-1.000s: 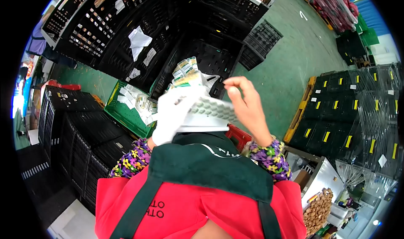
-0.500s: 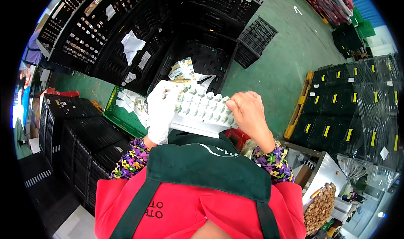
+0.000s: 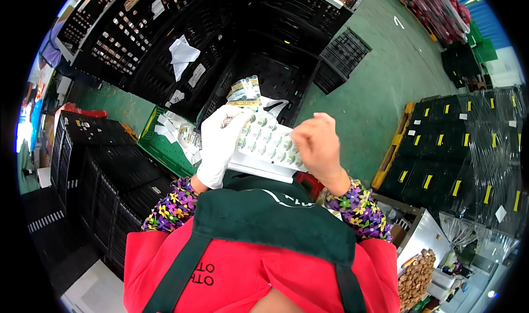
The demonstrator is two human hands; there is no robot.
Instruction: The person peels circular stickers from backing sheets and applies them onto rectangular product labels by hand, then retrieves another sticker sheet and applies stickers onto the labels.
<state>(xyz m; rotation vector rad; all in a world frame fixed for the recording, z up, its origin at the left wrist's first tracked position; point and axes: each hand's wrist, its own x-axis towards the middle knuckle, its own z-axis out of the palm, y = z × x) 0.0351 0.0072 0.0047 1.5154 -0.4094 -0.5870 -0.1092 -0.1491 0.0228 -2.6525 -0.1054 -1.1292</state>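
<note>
A sheet of round green-and-white stickers [image 3: 267,140] is held out in front of my apron. My left hand [image 3: 219,146], in a white glove, grips its left end between thumb and fingers. My bare right hand [image 3: 318,147] is closed at the sheet's right end, fingers curled; the fingertips are partly hidden and slightly blurred. Below the stickers lies a plain white sheet or flap [image 3: 262,168]. Just beyond my hands, a bundle of printed labels [image 3: 244,91] rests in a black crate [image 3: 280,73].
Tall black crates [image 3: 118,43] stand ahead on the left. A green crate [image 3: 157,149] with papers sits beside my left arm, near more black crates [image 3: 104,169]. Wrapped crates [image 3: 441,147] are stacked at right on a pallet. Mushrooms [image 3: 417,280] lie by a metal table [image 3: 427,233].
The sticker sheet has gone from bulging to flatter. My right hand has turned and curled further over its right end. The view has shifted slightly.
</note>
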